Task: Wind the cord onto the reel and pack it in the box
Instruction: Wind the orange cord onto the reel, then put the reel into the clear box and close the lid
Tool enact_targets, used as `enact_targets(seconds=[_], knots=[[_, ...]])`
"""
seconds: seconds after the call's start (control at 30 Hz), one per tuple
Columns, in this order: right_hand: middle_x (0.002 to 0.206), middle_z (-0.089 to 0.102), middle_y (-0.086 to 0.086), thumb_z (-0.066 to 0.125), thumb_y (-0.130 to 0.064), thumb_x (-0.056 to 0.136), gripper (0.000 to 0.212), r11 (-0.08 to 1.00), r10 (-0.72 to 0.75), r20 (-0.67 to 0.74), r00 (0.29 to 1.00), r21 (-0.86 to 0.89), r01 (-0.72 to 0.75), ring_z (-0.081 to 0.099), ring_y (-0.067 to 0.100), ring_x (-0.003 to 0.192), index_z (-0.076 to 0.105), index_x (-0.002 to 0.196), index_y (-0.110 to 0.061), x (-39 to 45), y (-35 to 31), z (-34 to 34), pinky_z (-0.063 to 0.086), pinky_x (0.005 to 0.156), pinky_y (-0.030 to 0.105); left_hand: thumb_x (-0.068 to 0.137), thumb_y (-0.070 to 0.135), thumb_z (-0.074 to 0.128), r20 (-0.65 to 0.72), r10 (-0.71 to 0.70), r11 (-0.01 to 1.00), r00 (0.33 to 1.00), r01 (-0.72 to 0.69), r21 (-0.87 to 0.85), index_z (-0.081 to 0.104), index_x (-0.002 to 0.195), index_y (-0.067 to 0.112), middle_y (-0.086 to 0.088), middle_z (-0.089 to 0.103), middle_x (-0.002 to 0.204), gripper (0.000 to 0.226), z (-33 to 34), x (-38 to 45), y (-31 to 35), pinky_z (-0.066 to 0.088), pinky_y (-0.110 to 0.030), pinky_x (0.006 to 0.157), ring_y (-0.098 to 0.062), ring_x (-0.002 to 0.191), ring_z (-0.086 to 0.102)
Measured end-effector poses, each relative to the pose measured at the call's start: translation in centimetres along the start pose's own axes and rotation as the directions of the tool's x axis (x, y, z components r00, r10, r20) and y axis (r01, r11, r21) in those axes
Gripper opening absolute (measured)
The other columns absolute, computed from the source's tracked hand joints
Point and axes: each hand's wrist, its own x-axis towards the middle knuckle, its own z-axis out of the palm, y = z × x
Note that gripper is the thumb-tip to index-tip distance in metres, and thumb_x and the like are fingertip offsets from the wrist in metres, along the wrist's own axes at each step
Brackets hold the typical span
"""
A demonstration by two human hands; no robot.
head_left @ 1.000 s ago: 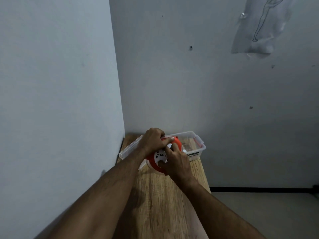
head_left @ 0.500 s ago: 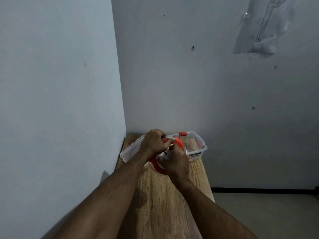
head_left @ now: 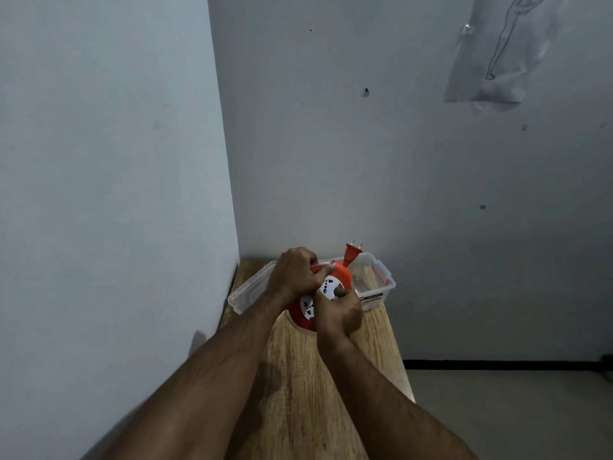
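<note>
Wooden table [head_left: 331, 376] low in the frame's middle carries a clear plastic box [head_left: 378, 287], and just before it the left hand [head_left: 295, 273] grips the hard, light-looking orange cord reel [head_left: 331, 287] by its rim while the right hand [head_left: 338, 313] curls on its white face, plug [head_left: 351, 254] sticking up.

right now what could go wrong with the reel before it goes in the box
The plug sticks up loose above the reel, so it could catch on the box rim. The left hand and right hand hold the reel near the table edge; a slip might drop it.
</note>
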Motion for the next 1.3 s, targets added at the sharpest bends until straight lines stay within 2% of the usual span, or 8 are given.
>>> enact_targets(seconds=[0.13,0.23,0.37,0.5,0.6,0.73,0.97,1.3], knots=[[0.123,0.067,0.010,0.086,-0.026,0.079,0.050,0.998,0.060,-0.002,0.998,0.016,-0.060,0.068,0.030,0.110,0.062,0.121,-0.016,0.1,0.0,0.1,0.061,0.085,0.042,0.083,0.059,0.067,0.007,-0.004,1.000,1.000,0.004,0.008,0.071,0.076,0.011,-0.003,0.067,0.074,0.049,0.1,-0.2,-0.1,0.049,-0.024,0.058,-0.013,0.062,0.060],[0.123,0.066,0.008,0.087,-0.027,0.079,0.053,1.000,0.008,0.014,1.000,0.005,-0.008,0.067,0.027,0.110,0.061,0.124,-0.015,0.2,-0.1,-0.3,0.059,0.082,0.036,0.084,0.058,0.067,-0.006,-0.024,1.000,1.000,0.024,-0.010,0.071,0.079,0.011,0.000,0.065,0.073,0.048,0.0,-0.3,0.1,0.044,-0.020,0.057,-0.012,0.061,0.059],[0.103,0.064,-0.006,0.083,-0.031,0.083,0.047,0.962,-0.265,0.071,0.962,-0.047,0.269,0.065,0.012,0.091,0.064,0.123,-0.014,0.2,-0.2,-1.4,0.057,0.077,0.027,0.087,0.054,0.065,-0.072,-0.091,0.992,0.993,0.085,-0.088,0.066,0.070,0.015,0.006,0.058,0.064,0.043,-0.3,-0.3,-0.1,0.037,-0.017,0.054,-0.007,0.054,0.054],[0.083,0.068,-0.003,0.070,-0.020,0.090,0.007,0.859,-0.510,-0.188,0.839,-0.053,0.510,0.066,0.008,0.072,0.068,0.094,-0.015,1.1,0.0,-2.9,0.060,0.065,0.028,0.089,0.055,0.063,-0.111,-0.157,0.973,0.981,0.134,-0.187,0.066,0.067,0.012,-0.001,0.067,0.063,0.048,-0.5,-0.1,-0.5,0.051,-0.024,0.057,-0.010,0.054,0.060],[0.096,0.067,-0.004,0.066,-0.018,0.094,0.008,0.891,-0.398,-0.238,0.886,0.129,0.435,0.067,0.012,0.085,0.064,0.100,-0.024,3.0,-0.1,-3.4,0.060,0.070,0.032,0.090,0.053,0.064,-0.124,-0.174,0.968,0.977,0.146,-0.206,0.065,0.064,0.014,0.001,0.064,0.059,0.047,-0.7,-0.2,-0.5,0.049,-0.022,0.057,-0.009,0.052,0.058],[0.105,0.073,-0.003,0.059,-0.024,0.103,0.022,0.911,-0.274,0.052,0.960,0.334,0.242,0.073,0.015,0.093,0.064,0.123,-0.019,3.8,0.4,-3.5,0.060,0.068,0.022,0.091,0.051,0.064,-0.124,-0.268,0.931,0.955,0.223,-0.289,0.060,0.059,0.018,0.006,0.060,0.055,0.046,-0.7,-0.8,-0.3,0.044,-0.020,0.053,-0.008,0.050,0.058],[0.122,0.071,0.002,0.063,-0.018,0.100,0.035,0.928,-0.296,0.222,0.929,0.298,0.225,0.071,0.018,0.107,0.060,0.135,-0.015,3.3,3.2,-2.0,0.064,0.081,0.036,0.086,0.061,0.063,-0.033,-0.474,0.804,0.880,0.417,-0.424,0.074,0.079,0.016,0.003,0.075,0.075,0.047,-0.1,-3.1,-1.4,0.063,-0.036,0.061,-0.010,0.060,0.071],[0.121,0.070,0.000,0.064,-0.012,0.099,0.037,0.961,-0.246,0.324,0.913,0.207,0.185,0.070,0.015,0.109,0.061,0.135,-0.015,-0.3,9.4,-0.1,0.063,0.084,0.034,0.089,0.051,0.067,0.074,-0.645,0.635,0.760,0.587,-0.502,0.072,0.090,0.011,-0.002,0.076,0.082,0.040,0.6,-11.1,-4.9,0.060,-0.024,0.055,-0.014,0.062,0.073]])
